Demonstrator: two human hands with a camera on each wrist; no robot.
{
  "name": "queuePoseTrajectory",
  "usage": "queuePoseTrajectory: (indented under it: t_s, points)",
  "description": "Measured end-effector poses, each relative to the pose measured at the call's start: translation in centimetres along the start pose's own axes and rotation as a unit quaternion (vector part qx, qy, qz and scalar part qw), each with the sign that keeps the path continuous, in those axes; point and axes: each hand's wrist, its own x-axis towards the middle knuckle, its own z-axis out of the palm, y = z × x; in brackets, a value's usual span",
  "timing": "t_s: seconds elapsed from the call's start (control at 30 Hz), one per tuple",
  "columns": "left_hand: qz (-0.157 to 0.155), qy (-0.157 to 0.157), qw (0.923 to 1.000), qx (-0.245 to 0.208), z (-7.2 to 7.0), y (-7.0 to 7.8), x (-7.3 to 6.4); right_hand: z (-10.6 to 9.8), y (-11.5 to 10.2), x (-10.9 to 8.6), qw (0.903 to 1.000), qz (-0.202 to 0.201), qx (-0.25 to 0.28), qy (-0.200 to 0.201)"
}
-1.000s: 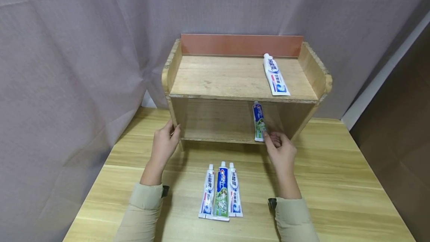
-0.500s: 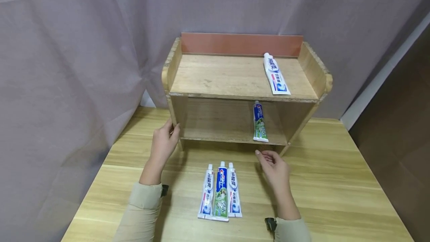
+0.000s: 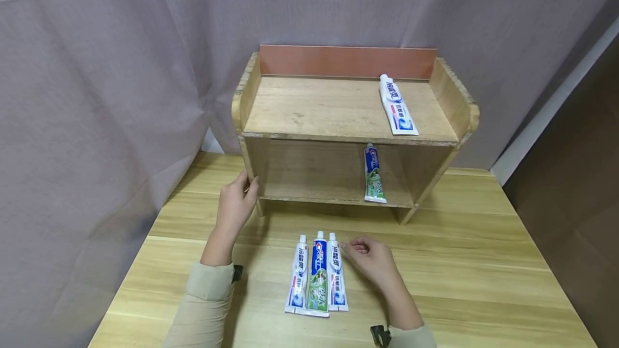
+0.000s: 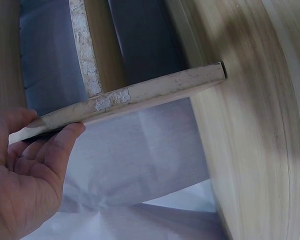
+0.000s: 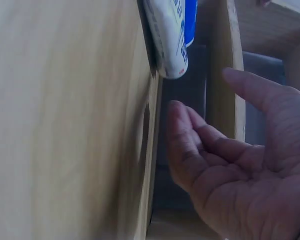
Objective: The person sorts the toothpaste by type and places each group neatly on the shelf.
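Observation:
My left hand (image 3: pixel 236 203) pinches the left side panel of a small two-tier wooden shelf (image 3: pixel 309 136); in the left wrist view, thumb and fingers lie on opposite faces of that panel (image 4: pixel 155 90). Three toothpaste tubes lie side by side on the table: a white one (image 3: pixel 297 278) on the left, a blue-and-green Crest one (image 3: pixel 318 275) in the middle, another white one (image 3: pixel 337 278) on the right. My right hand (image 3: pixel 374 262) is beside the right white tube's capped end, holding nothing. The right wrist view shows its thumb and fingers apart, just short of the white tube (image 5: pixel 169 42).
One white toothpaste tube (image 3: pixel 397 106) lies on the shelf's upper tier, towards the right. Below it, a Crest tube (image 3: pixel 374 173) lies on the lower tier. A grey curtain (image 3: pixel 121 69) hangs behind the wooden table (image 3: pixel 474 262), and a brown surface (image 3: pixel 570 149) stands at the right.
My right hand has let go of the Crest tube on the lower tier and moved down and left to the tubes on the table. The left hand has stayed on the shelf.

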Motion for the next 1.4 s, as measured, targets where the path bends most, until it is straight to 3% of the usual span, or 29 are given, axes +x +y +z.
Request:
queuePoseTrajectory:
  t_s: [0.33,0.6,1.4]
  points:
    - [0.001,-0.005,1.0,0.001,-0.1,0.1,-0.1,0.9,-0.1,-0.6,0.9968,-0.003,-0.053,-0.059]
    - [-0.002,-0.006,1.0,0.002,-0.2,0.1,-0.1,1.0,-0.6,-1.0,0.9943,-0.005,-0.064,-0.086]
    - [-0.014,-0.01,0.9998,0.008,-0.2,0.3,-0.1,1.5,-1.2,-1.3,0.9867,-0.031,-0.124,-0.101]
